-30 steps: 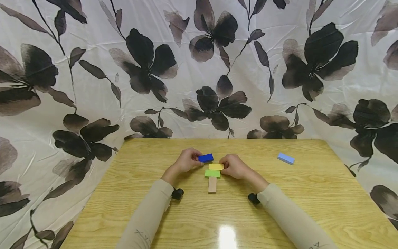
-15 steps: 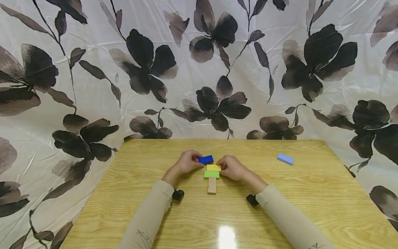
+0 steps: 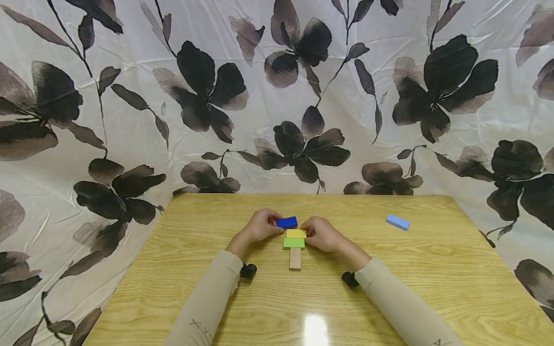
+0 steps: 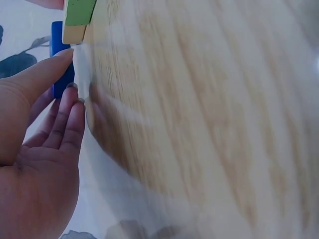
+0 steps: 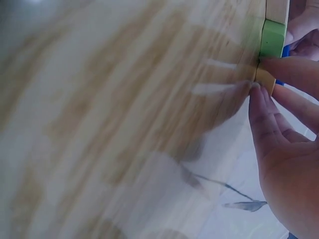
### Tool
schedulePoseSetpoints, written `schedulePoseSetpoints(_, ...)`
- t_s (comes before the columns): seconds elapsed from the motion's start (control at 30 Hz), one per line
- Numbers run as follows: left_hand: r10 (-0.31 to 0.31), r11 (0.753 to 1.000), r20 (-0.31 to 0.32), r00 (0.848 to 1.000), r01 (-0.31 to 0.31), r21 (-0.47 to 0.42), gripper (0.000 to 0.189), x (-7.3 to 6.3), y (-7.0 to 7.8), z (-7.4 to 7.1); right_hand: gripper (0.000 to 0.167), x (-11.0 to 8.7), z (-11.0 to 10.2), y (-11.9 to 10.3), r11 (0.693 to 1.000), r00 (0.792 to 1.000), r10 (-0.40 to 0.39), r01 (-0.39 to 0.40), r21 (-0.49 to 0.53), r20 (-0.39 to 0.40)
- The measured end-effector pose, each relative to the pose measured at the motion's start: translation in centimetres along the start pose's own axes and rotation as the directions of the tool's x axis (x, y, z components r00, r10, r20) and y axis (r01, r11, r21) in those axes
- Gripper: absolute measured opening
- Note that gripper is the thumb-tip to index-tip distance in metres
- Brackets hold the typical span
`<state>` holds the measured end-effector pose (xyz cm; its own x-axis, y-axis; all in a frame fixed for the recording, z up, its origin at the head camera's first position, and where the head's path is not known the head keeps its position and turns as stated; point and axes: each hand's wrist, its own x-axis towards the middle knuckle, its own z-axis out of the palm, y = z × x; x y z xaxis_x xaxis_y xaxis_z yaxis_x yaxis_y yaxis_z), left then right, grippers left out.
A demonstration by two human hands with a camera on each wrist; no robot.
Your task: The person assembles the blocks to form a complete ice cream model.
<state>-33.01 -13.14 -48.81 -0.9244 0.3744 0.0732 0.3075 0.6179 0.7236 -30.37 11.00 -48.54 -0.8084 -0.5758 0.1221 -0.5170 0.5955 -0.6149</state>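
Between thumb and fingers, my left hand [image 3: 260, 226] pinches the left end of a dark blue block [image 3: 287, 222]. Just below it lies a yellow block [image 3: 296, 233], whose right end my right hand [image 3: 323, 234] grips with thumb and fingertips. Directly in front of the yellow one is a green block [image 3: 294, 243], set crosswise. A plain wooden block [image 3: 295, 259] points lengthwise toward me from the green block's middle. In the left wrist view the blue block [image 4: 58, 79] shows behind the thumb; in the right wrist view fingers partly hide the yellow block [image 5: 264, 78].
A light blue block [image 3: 397, 221] lies apart on the right side of the wooden table [image 3: 190, 211]. Behind the table's far edge hangs a white cloth [image 3: 242, 158] with dark flowers. A small black wrist camera sits under each sleeve.
The yellow block has slid left with my right hand, from jutting out right to roughly in line with the green one. My left hand and the dark blue block barely moved.
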Motion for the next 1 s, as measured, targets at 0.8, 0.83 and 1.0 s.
schedulePoseSetpoints(0.8,0.014,0.999,0.148,0.989,-0.019,0.037,0.032,0.41,0.10,-0.02,0.028,0.25,0.26,0.08,0.999,0.999,0.029,-0.029,0.025,-0.016)
schedulePoseSetpoints(0.83,0.017,0.999,0.155,0.988,-0.023,0.039,0.032,0.43,0.09,-0.03,0.029,0.27,0.27,0.10,0.999,1.000,0.026,-0.026,0.024,-0.015)
schedulePoseSetpoints(1.0,0.029,0.998,0.179,0.983,-0.037,0.041,0.032,0.48,0.16,0.00,0.031,0.32,0.27,0.03,0.999,0.999,0.034,-0.034,0.029,-0.015)
